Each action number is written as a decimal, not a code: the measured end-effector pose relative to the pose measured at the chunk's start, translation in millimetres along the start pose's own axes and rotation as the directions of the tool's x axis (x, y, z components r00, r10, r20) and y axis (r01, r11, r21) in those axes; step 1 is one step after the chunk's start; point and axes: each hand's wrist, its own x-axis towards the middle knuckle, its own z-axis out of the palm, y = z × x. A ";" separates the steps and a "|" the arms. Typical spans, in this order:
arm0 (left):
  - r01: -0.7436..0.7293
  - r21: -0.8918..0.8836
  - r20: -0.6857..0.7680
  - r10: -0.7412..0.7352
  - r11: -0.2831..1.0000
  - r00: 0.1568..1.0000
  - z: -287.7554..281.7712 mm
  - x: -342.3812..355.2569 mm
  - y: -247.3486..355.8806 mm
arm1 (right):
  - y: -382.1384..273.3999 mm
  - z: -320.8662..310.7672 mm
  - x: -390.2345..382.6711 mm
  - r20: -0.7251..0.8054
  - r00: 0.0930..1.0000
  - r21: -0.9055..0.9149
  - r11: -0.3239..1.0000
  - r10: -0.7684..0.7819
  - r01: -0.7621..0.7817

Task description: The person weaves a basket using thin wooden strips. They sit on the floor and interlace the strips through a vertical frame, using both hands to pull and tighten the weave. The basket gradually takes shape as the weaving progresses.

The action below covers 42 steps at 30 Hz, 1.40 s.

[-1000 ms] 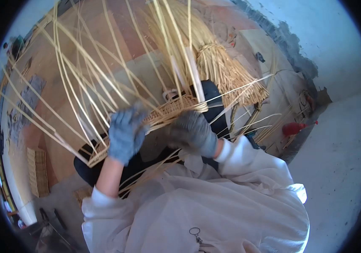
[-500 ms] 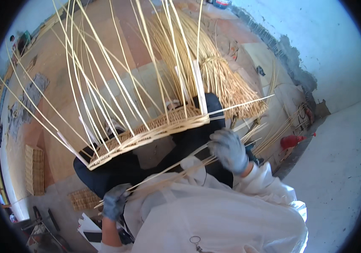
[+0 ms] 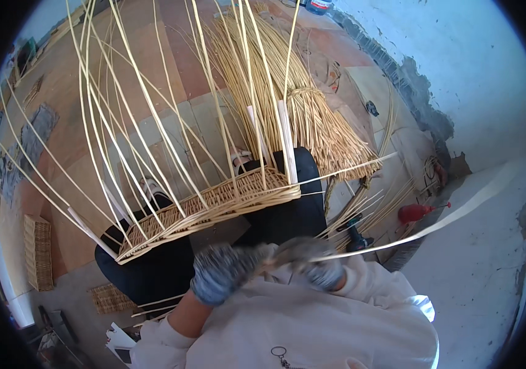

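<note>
My left hand (image 3: 223, 273) and my right hand (image 3: 309, 264), both in grey gloves, meet in front of my chest, smeared by motion. Between them they grip a pale willow rod (image 3: 398, 242), whose long end curves up to the right. Just beyond, a partly woven wicker basket (image 3: 214, 206) rests across my knees. Tall upright stakes (image 3: 152, 104) rise from its base, with pale wooden posts (image 3: 287, 141) at its corners. One loose rod (image 3: 349, 168) sticks out past the basket's right end. My fingertips are blurred.
A tied bundle of willow rods (image 3: 275, 80) lies beyond the basket. On the right are a red tool (image 3: 415, 213), a dark power drill (image 3: 355, 234) and the white wall (image 3: 460, 295). Wicker panels (image 3: 38, 252) stand on the left floor, near metal equipment (image 3: 57, 335).
My hands, apart before with rods stretched between them, have come together at the middle. A single rod now swings out far to the right. The basket has shifted slightly left and nearer in view.
</note>
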 end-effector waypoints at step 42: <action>0.525 -0.163 0.294 -0.467 0.835 0.834 26.8 -46.6 -92.1 | 48.7 25.5 93.3 0.337 0.740 0.542 0.523 0.582 -0.658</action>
